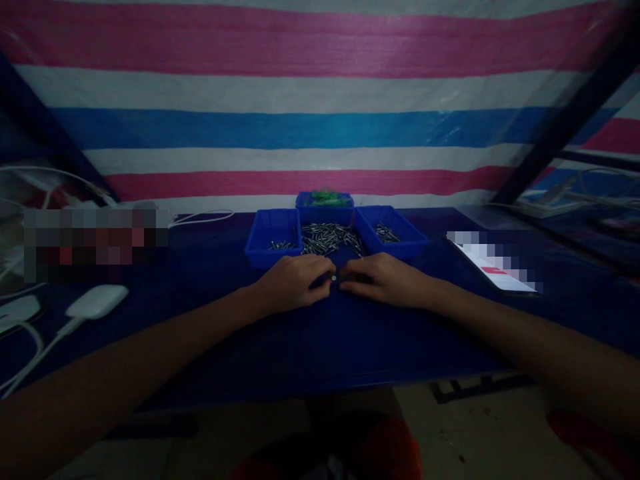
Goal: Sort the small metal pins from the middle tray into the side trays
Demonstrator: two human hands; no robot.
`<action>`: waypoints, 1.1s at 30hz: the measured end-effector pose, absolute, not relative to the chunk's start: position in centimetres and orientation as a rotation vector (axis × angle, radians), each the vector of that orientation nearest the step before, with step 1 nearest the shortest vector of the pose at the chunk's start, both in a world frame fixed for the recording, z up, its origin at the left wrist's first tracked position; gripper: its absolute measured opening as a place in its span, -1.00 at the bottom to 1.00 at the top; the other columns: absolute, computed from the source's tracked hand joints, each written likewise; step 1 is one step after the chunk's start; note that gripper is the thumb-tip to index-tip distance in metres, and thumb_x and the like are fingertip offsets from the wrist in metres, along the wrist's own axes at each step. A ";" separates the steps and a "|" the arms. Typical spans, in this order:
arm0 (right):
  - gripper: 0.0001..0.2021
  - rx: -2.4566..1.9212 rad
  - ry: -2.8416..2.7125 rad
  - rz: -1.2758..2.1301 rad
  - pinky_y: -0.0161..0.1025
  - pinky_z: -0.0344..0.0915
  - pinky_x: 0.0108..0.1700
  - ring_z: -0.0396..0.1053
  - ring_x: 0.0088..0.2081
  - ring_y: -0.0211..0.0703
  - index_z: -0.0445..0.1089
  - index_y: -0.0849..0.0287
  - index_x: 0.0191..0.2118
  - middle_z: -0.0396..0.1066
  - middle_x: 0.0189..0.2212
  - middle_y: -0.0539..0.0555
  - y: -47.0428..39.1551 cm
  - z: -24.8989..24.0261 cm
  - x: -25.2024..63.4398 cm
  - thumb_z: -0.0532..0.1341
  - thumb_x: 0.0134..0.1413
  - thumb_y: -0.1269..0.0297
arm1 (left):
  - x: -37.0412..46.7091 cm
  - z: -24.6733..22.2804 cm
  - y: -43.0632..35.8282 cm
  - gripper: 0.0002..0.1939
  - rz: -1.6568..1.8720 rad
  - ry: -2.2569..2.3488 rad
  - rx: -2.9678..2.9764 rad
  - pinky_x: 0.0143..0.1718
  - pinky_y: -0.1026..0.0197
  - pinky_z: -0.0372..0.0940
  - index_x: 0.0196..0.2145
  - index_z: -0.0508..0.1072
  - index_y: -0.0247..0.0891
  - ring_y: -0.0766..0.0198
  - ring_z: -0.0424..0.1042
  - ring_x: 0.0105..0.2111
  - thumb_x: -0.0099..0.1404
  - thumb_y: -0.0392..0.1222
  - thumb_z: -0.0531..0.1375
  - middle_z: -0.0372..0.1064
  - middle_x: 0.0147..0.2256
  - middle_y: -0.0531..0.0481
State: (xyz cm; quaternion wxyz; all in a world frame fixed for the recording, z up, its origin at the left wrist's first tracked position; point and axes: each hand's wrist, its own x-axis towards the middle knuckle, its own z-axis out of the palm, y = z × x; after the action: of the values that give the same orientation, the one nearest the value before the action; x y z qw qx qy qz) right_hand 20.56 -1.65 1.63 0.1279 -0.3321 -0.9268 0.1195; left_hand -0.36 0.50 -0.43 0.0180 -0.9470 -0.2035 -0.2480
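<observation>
On the blue table, my left hand [300,281] has its thumb and fingers pinched at a small pale round piece [334,277], perhaps the end of a screw. Just to its right is my right hand [383,280], its fingers curled towards the left hand; whether anything sits between its fingertips is too dark to tell. A pile of metal screws [327,238] lies behind both hands. Blue bins flank the pile: a left bin [265,257] and a right bin [413,250], each with some screws inside. Behind the pile, a back bin [325,215] holds green items [330,198].
A lit phone or tablet [493,267] lies at the right. At the left are a white charger [97,301], white cables [30,363] and blurred items. A striped sheet [320,130] hangs behind the table [320,353], whose front edge is near my body.
</observation>
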 end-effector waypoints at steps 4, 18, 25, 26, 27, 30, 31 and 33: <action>-0.76 -0.968 -2.687 0.330 -0.33 0.16 -0.38 0.31 -0.44 -0.31 0.31 0.24 -0.26 0.36 -0.46 0.02 -1.6 1.6 20.5 0.02 0.16 0.19 | -0.3 -0.4 0.6 -0.86 -0.684 -0.628 -2.917 -0.32 0.31 0.24 -0.30 0.33 -0.30 0.36 0.34 -0.35 0.26 -0.24 0.01 0.34 -0.39 0.03; -0.76 -1.024 -2.680 0.228 -0.33 0.16 -0.37 0.32 -0.43 -0.29 0.32 0.25 -0.26 0.39 -0.44 0.06 -1.8 2.2 20.6 -0.02 0.18 0.25 | -0.3 -0.2 0.5 -0.81 -0.615 -0.699 -2.863 -0.36 0.32 0.22 -0.35 0.36 -0.31 0.37 0.34 -0.40 0.25 -0.21 -0.01 0.34 -0.44 0.03; -0.76 -0.952 -2.740 0.241 -0.33 0.17 -0.34 0.31 -0.41 -0.30 0.34 0.25 -0.27 0.37 -0.43 0.05 -1.4 1.9 20.6 -0.02 0.18 0.25 | -0.4 -0.1 0.4 -0.78 -0.640 -0.650 -2.791 -0.34 0.31 0.23 -0.31 0.37 -0.31 0.37 0.34 -0.37 0.30 -0.20 -0.04 0.35 -0.41 0.01; -0.76 -0.931 -2.756 0.230 -0.33 0.17 -0.34 0.30 -0.41 -0.30 0.34 0.25 -0.28 0.36 -0.44 0.04 -1.4 1.7 20.7 -0.01 0.18 0.25 | -0.5 -0.2 0.4 -0.77 -0.651 -0.611 -2.776 -0.34 0.31 0.23 -0.30 0.37 -0.31 0.37 0.34 -0.36 0.31 -0.20 -0.05 0.35 -0.39 0.01; -0.76 -0.909 -2.771 0.213 -0.33 0.17 -0.34 0.29 -0.42 -0.30 0.34 0.25 -0.29 0.35 -0.45 0.04 -1.3 1.6 20.7 -0.01 0.18 0.25 | -0.5 -0.2 0.4 -0.77 -0.661 -0.568 -2.760 -0.33 0.32 0.24 -0.29 0.37 -0.30 0.37 0.34 -0.35 0.31 -0.19 -0.05 0.36 -0.37 0.01; -0.75 -0.863 -2.799 0.154 -0.33 0.17 -0.35 0.27 -0.43 -0.30 0.34 0.24 -0.32 0.30 -0.48 0.02 -1.4 1.3 20.7 -0.02 0.18 0.25 | -0.5 -0.3 0.3 -0.77 -0.681 -0.442 -2.719 -0.33 0.33 0.24 -0.27 0.37 -0.29 0.37 0.35 -0.35 0.32 -0.19 -0.05 0.37 -0.34 0.02; -0.76 -0.855 -2.802 0.149 -0.32 0.17 -0.35 0.26 -0.43 -0.30 0.34 0.24 -0.32 0.30 -0.48 0.02 -1.4 1.3 20.7 -0.02 0.18 0.25 | -0.5 -0.3 0.3 -0.77 -0.681 -0.409 -2.710 -0.35 0.33 0.24 -0.28 0.37 -0.29 0.38 0.35 -0.35 0.32 -0.19 -0.04 0.37 -0.35 0.02; -0.77 -0.848 -2.803 0.161 -0.32 0.17 -0.35 0.27 -0.42 -0.30 0.34 0.24 -0.31 0.30 -0.46 0.03 -1.5 1.2 20.6 -0.01 0.18 0.27 | -0.5 -0.2 0.2 -0.77 -0.670 -0.369 -2.696 -0.38 0.35 0.24 -0.31 0.38 -0.28 0.39 0.36 -0.38 0.32 -0.19 -0.05 0.38 -0.37 0.03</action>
State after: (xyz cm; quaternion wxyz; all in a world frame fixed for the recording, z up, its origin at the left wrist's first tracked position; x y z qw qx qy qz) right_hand 20.63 -1.53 1.24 0.1041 -0.2876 -0.9505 0.0545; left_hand -0.45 0.18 -0.24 0.1686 -0.9482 -0.1299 -0.2357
